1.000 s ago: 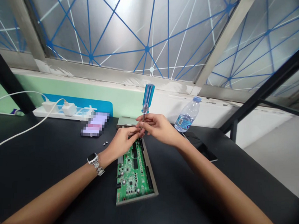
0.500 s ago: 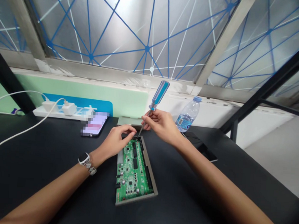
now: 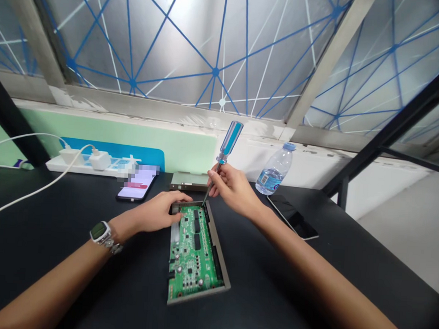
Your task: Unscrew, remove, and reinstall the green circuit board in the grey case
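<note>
A screwdriver (image 3: pixel 231 139) with a clear and blue handle is pinched by its shaft in my right hand (image 3: pixel 235 187). It leans, handle up, with its tip at the far right corner of a green circuit board (image 3: pixel 193 251). The board sits in a shallow grey metal housing (image 3: pixel 220 253) on the black desk. My left hand (image 3: pixel 160 211) grips the housing's far left corner, the thumb over the board and the fingers at the far edge. What lies right under the screwdriver tip is too small to make out.
Behind the board lies a flat grey metal piece (image 3: pixel 191 181) against the wall. A lit phone (image 3: pixel 137 184) and a white power strip (image 3: pixel 83 164) with cables are at the left. A water bottle (image 3: pixel 274 170) and a dark phone (image 3: pixel 293 217) stand or lie at the right.
My left hand has moved left and down from near the screwdriver tip onto the housing's far left corner. The screwdriver has shifted slightly left and down, its handle a little more upright.
</note>
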Action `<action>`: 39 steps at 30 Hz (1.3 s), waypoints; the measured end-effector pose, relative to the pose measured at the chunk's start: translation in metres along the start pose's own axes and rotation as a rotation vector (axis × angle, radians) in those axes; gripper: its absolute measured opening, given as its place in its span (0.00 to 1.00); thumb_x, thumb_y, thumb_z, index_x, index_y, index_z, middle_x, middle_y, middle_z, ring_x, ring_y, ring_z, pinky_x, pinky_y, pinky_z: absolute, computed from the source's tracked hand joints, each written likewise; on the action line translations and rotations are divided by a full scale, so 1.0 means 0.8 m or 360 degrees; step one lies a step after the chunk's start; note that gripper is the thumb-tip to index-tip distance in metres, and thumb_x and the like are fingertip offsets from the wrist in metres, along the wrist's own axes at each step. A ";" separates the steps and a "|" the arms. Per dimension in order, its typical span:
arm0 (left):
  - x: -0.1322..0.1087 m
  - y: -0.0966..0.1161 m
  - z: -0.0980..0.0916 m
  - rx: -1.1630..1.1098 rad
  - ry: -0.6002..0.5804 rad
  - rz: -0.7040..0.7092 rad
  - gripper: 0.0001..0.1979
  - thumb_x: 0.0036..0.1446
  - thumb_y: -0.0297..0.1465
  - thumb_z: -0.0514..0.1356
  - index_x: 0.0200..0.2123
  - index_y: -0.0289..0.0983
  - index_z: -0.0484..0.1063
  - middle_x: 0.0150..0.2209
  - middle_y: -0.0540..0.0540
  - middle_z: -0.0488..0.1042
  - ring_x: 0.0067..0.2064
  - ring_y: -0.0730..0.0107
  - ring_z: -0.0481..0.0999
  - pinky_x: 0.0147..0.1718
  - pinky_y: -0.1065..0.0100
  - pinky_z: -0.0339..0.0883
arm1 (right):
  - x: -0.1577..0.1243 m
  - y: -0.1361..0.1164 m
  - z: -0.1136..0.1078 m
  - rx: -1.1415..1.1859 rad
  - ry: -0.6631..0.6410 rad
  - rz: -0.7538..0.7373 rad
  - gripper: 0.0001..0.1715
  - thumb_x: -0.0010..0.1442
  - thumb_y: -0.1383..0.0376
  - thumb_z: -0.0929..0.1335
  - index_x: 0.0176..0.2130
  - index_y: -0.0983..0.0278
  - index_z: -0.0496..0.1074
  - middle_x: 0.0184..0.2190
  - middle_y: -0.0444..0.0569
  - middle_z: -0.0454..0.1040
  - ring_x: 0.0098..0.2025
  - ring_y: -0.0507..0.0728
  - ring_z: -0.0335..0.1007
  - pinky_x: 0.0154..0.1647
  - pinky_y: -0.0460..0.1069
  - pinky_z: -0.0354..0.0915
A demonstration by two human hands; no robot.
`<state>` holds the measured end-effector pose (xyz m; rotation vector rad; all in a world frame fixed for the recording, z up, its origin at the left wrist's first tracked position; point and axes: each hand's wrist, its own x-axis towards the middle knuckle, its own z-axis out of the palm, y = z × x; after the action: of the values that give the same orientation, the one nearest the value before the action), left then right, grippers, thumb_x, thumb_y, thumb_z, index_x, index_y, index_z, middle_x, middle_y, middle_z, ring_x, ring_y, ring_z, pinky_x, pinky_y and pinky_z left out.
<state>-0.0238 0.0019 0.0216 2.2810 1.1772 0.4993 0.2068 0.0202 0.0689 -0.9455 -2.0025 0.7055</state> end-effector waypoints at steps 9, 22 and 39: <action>-0.021 0.022 -0.022 -0.0064 -0.0371 -0.0263 0.49 0.46 0.37 0.68 0.69 0.40 0.52 0.69 0.39 0.57 0.68 0.46 0.58 0.65 0.50 0.52 | 0.000 0.007 0.006 0.0002 -0.0028 -0.0011 0.13 0.69 0.58 0.63 0.36 0.64 0.67 0.26 0.44 0.74 0.25 0.52 0.75 0.30 0.47 0.70; -0.019 0.016 -0.020 -0.0132 -0.0295 -0.0205 0.46 0.45 0.36 0.69 0.67 0.42 0.57 0.66 0.39 0.63 0.64 0.44 0.65 0.60 0.49 0.61 | 0.002 0.002 0.015 0.0075 -0.0042 0.0066 0.19 0.64 0.52 0.67 0.31 0.65 0.68 0.22 0.45 0.74 0.23 0.53 0.74 0.26 0.47 0.71; 0.044 0.030 0.047 -0.0537 0.0765 0.0116 0.05 0.56 0.32 0.64 0.32 0.36 0.75 0.33 0.48 0.80 0.37 0.64 0.79 0.41 0.65 0.70 | 0.002 0.008 0.020 -0.0065 0.0042 0.0043 0.18 0.64 0.56 0.67 0.28 0.63 0.66 0.21 0.45 0.74 0.25 0.54 0.74 0.27 0.48 0.68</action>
<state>0.0310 0.0088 0.0093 1.9696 1.1170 1.2267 0.1951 0.0227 0.0564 -1.0026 -1.9912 0.6659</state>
